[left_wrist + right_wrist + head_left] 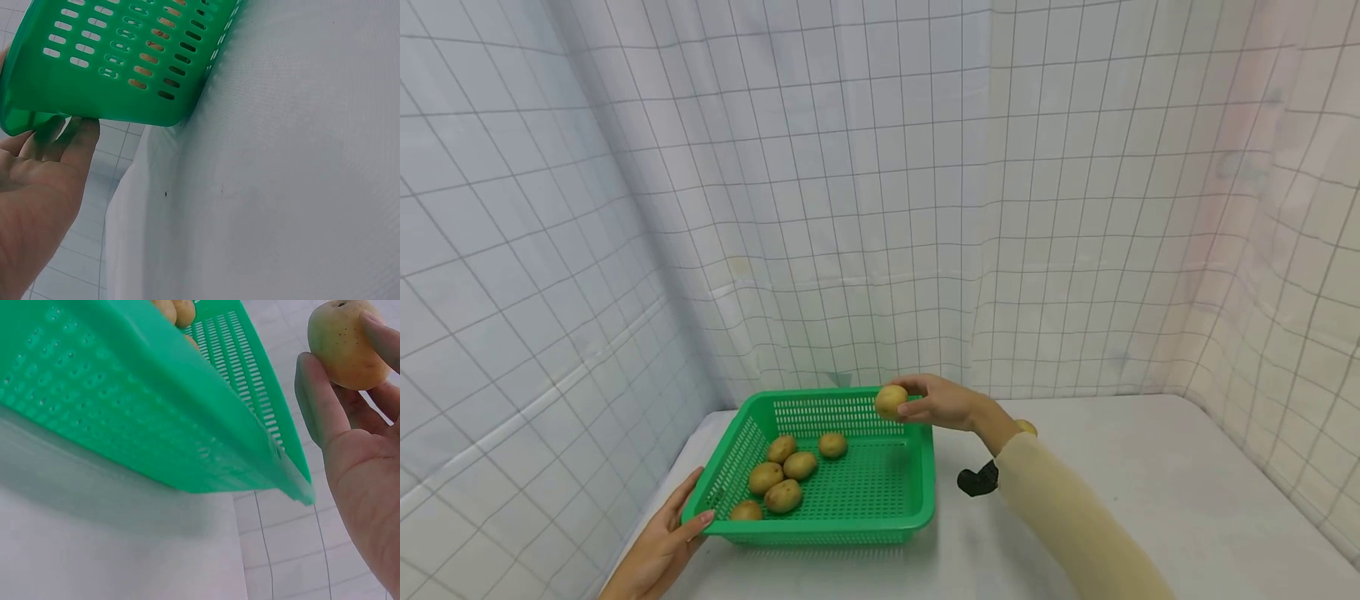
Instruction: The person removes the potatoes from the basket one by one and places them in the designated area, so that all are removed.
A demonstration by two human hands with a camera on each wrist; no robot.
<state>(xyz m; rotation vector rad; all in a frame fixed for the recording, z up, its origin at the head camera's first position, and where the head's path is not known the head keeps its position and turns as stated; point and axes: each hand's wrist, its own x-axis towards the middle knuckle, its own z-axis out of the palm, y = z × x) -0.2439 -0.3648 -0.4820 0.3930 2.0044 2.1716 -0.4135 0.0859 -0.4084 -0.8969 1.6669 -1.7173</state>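
Observation:
A green plastic basket (880,527) with slotted walls stands on the table, several potatoes (800,465) lying mostly in its left half. At its near left corner my left hand (658,537) holds the rim, thumb on top and fingers under the edge; the left wrist view shows those fingers (80,147) beneath the lip. My right hand (943,403) pinches a single potato (891,402) between thumb and fingers, over the basket's far right corner. From the right wrist view, that potato (347,344) is up off the basket, beside its rim.
To the right of the basket, a black object (976,482) lies on the white-covered table (1120,483), partly hidden by my right sleeve. Another yellowish potato-like thing (1027,427) peeks out behind the forearm. Grid-patterned white curtains (880,208) enclose the table at the back and sides.

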